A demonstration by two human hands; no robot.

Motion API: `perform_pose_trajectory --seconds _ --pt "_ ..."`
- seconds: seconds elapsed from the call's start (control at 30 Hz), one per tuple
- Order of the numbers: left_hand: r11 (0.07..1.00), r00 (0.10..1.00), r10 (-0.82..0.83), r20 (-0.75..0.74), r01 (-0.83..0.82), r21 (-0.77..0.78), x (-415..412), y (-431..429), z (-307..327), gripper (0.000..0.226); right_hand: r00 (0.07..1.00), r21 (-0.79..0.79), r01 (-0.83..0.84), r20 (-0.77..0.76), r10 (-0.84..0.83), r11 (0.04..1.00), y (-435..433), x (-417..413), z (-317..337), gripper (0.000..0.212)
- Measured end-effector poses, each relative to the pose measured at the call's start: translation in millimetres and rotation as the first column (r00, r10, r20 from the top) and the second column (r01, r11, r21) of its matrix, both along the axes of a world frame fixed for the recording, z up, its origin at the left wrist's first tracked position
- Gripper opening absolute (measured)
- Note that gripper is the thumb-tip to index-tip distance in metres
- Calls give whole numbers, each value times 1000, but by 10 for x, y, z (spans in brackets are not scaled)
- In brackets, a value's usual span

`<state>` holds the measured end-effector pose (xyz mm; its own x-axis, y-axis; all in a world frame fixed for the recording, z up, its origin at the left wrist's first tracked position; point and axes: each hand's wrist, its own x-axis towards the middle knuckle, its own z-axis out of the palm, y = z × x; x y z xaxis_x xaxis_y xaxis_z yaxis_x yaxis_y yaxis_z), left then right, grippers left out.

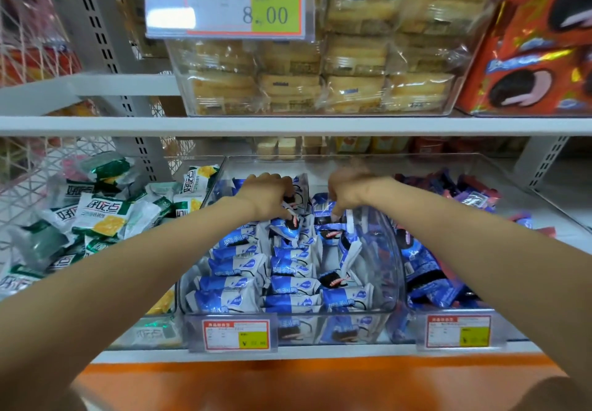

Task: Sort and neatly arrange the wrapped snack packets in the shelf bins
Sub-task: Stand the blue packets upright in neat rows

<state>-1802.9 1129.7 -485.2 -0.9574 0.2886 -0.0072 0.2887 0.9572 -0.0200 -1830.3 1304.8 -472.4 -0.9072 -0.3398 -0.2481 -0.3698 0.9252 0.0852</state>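
Snack packets [237, 282] in blue and white wrappers fill the front and middle of the clear middle bin [288, 325] on the lower shelf, and both hands are down among them near the back of the pile. Behind the hands, open room shows up to the bin's rear wall. The front is packed tight against the front wall, where a price tag [236, 335] hangs. Overhead the white edge of the upper shelf [288, 125] runs across, and both forearms reach in through the gap between it and the bin rim.

On the left side of the pile the packets lie in flat stacked rows with their logos facing up. The centre and right are jumbled, with some packets on edge or tilted and one showing a dark biscuit picture.

The left hand [266, 197] has its fingers [286, 186] curled down round an upright packet. The right hand [347, 191] is blurred; its fingers [334, 215] point down onto a packet with a barcode, and I cannot tell whether they pinch it.

Green and white packets [99, 218] lie loose in the bin to the left, and darker blue packets [429, 279] in the bin to the right
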Motion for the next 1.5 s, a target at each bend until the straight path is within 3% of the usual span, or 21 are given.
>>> perform_pose_trajectory --seconds 0.1,0.17,0.27,0.33,0.43,0.5,0.63,0.73,0.83,0.9,1.0,1.1,1.2,1.27,1.33,1.43,1.5 --pt "995 998 -19 -53 24 98 -5 -11 -12 43 985 -36 -39 -169 32 999 53 13 109 39" --pt "960 999 9 -52 5 279 3 11 17 47 982 -173 -46 -187 13 984 97 -9 232 31" --pt "733 988 13 153 -113 671 45 79 101 55 994 -437 -61 -106 16 898 115 -30 375 22" --pt "647 971 -14 238 -172 743 70 107 132 57 997 -544 -78 -52 59 835 88 -21 398 16" --pt "697 964 47 261 -219 682 65 55 167 73 995 -587 -98 -45 89 803 84 -59 341 23" --pt "740 966 131 224 -245 626 55 -43 205 73 993 -539 -111 -91 73 835 104 -94 287 29" --pt "752 939 333 81 -317 578 92 -281 301 71 995 -180 -88 -64 78 980 67 -109 148 43" --pt "872 931 366 2 -344 349 136 -389 284 69 1000 18 -29 4 29 999 -28 -139 61 48" --pt "954 938 296 -177 -281 108 173 -441 210 63 999 156 -36 -30 42 987 -93 -142 30 43" --pt "967 936 244 -255 -254 -8 184 -458 159 65 996 158 -47 -66 58 986 -106 -105 40 28" --pt "964 927 239 -289 -263 -44 181 -501 120 69 992 92 -39 -112 50 995 -79 -64 158 7" --pt "969 916 215 -339 -243 -41 187 -504 83 65 984 -25 -28 -178 23 999 11 -16 365 20" --pt "997 883 19 -470 19 75 213 -343 81 38 991 -273 43 -109 -75 961 122 138 530 31" --pt "969 933 -168 -318 216 120 238 -148 104 27 986 -405 133 -39 -162 905 211 279 610 50" --pt "927 946 -318 -68 325 186 231 81 79 26 980 -471 184 15 -201 863 334 404 668 52" --pt "899 916 -396 68 372 229 141 404 -55 42 950 -442 305 76 -304 843 495 651 703 51" --pt "912 917 -365 161 317 260 68 556 -151 57 937 -457 309 -1 -348 834 570 804 669 48"
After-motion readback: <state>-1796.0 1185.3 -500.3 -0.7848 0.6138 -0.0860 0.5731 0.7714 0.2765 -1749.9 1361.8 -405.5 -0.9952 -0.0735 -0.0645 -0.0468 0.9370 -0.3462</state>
